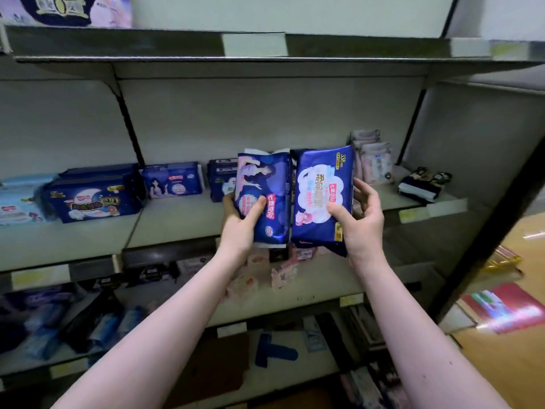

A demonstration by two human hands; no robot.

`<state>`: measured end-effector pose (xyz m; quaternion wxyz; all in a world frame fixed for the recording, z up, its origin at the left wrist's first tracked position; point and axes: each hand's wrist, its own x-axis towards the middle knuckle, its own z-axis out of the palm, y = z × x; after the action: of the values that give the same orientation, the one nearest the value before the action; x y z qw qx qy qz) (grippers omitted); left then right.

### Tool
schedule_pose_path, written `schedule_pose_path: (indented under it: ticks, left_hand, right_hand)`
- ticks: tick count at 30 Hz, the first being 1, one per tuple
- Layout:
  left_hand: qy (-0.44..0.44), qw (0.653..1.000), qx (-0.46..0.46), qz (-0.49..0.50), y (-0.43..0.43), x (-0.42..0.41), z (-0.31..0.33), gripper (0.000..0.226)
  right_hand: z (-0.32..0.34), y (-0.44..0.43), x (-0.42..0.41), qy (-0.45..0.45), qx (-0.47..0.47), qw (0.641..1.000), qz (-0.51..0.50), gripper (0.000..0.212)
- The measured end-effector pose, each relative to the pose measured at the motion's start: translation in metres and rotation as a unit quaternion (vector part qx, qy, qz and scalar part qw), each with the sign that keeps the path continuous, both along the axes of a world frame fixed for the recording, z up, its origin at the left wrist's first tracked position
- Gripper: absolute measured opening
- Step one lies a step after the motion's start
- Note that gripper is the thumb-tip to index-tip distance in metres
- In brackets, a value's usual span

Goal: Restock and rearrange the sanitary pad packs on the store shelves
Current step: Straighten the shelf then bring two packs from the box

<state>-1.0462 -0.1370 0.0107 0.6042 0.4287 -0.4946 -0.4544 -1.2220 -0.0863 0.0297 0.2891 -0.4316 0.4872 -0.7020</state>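
My left hand grips a dark blue pad pack with a woman's figure printed on it, thumb across its front. My right hand grips a second blue pack with a white cloud label. Both packs stand upright, side by side and touching, held in front of the middle shelf. More blue packs sit on that shelf: a stack at the left, one pack behind and another partly hidden by the left-hand pack.
Pale pink packs stand at the shelf's back right, a dark bundle beside them. A light blue pack lies far left. Lower shelves hold pink and dark packs. Red packaging lies on the floor at right. The upper shelf overhangs.
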Motion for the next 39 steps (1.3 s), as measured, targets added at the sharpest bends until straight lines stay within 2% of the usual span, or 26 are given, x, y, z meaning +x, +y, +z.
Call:
schedule_pose_path:
  ticks: [4, 8, 13, 16, 22, 26, 31, 35, 39]
  left_hand:
    - [-0.025, 1.000, 0.004, -0.010, 0.045, -0.048, -0.008, 0.030]
    - [-0.026, 1.000, 0.010, -0.013, 0.089, -0.089, -0.012, 0.035]
    - [-0.016, 0.999, 0.046, -0.023, 0.128, -0.122, -0.020, 0.056]
    - [-0.020, 0.998, 0.052, -0.026, 0.138, -0.133, -0.023, 0.046]
    - [-0.035, 0.997, 0.049, -0.042, 0.127, -0.141, -0.028, 0.052]
    - [-0.005, 0.997, 0.057, -0.048, 0.105, -0.140, -0.042, 0.052]
    - [-0.001, 0.993, 0.108, -0.039, 0.083, -0.142, -0.072, 0.030]
    - [0.000, 0.988, 0.152, -0.021, 0.074, -0.154, -0.093, 0.026]
    - [0.002, 0.987, 0.163, -0.018, 0.068, -0.172, -0.103, 0.050]
  right_hand:
    - [-0.002, 0.047, -0.052, 0.002, -0.016, 1.000, 0.000, 0.066]
    - [-0.009, 0.086, -0.092, -0.005, -0.015, 1.000, 0.004, 0.061]
    - [-0.020, 0.124, -0.126, -0.020, -0.011, 1.000, 0.005, 0.059]
    - [-0.026, 0.133, -0.138, -0.030, -0.010, 0.999, 0.001, 0.053]
    - [-0.034, 0.127, -0.145, -0.048, 0.004, 0.999, 0.001, 0.060]
    - [-0.044, 0.108, -0.144, -0.044, 0.032, 0.999, -0.007, 0.059]
    - [-0.060, 0.084, -0.145, -0.029, 0.064, 0.997, -0.024, 0.059]
    - [-0.075, 0.078, -0.156, -0.012, 0.094, 0.995, -0.025, 0.058]
    - [-0.086, 0.071, -0.182, -0.010, 0.115, 0.993, -0.022, 0.051]
